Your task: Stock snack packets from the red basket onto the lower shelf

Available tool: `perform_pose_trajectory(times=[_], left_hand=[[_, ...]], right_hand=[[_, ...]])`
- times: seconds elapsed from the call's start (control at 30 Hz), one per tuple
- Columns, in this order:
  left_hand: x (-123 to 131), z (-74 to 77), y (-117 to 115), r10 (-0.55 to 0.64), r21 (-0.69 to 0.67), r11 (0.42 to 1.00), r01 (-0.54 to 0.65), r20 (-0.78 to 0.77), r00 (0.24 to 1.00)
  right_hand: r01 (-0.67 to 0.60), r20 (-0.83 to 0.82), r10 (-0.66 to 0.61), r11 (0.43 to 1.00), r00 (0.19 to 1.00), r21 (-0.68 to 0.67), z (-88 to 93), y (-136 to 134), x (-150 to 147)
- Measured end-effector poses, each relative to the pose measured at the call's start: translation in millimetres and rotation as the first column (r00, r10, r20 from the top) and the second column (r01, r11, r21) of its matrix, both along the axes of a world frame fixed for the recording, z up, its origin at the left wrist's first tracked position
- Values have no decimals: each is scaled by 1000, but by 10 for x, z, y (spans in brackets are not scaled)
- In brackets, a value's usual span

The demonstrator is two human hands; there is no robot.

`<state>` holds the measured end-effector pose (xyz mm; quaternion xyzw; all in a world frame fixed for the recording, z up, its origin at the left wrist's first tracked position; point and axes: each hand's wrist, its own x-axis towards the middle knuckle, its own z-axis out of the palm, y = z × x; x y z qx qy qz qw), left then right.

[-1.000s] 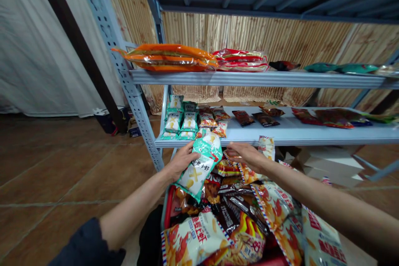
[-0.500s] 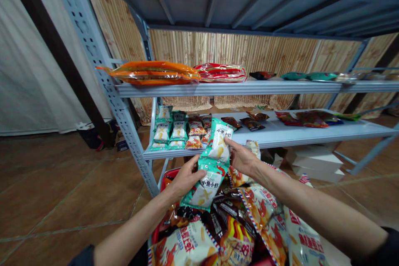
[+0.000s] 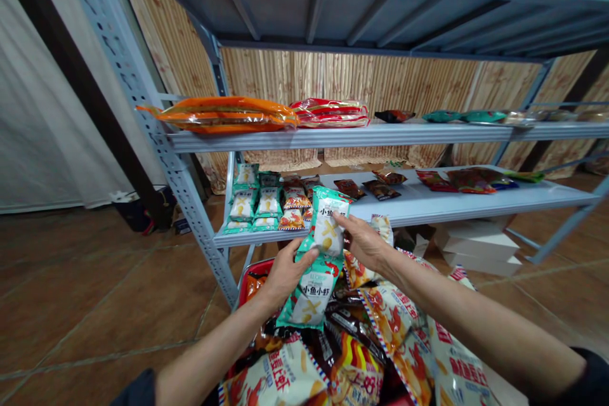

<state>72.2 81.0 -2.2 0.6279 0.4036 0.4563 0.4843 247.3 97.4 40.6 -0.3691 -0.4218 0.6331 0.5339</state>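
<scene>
Over red bin, green snack packets, top tilted right, in both hands

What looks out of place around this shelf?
The red basket stands out: snack packets are heaped over its rim in a jumble, while the lower shelf holds similar packets in tidy rows.

The single head-worn camera is facing forward and downward from just in front of the metal shelving rack, framing the left hand and right hand below its shelves.
</scene>
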Motion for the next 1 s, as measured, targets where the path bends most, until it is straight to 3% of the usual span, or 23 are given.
perform_pose_trajectory(times=[0.17,0.33,0.7,1.0], left_hand=[[-18,-74,-21,1,-20,1000,-1,-37,999],[-51,-86,-43,-7,-72,997,4,-44,999],[45,134,-68,121,73,990,-119,-23,992],[49,134,-108,93,42,994,-97,90,992]], right_hand=[[111,-23,-111,994,994,-27,70,84,19],[125,-42,-127,991,991,-51,89,131,-2],[90,-36,-92,995,995,-48,134,99,-152],[98,-58,-103,992,993,-83,169,87,-148]])
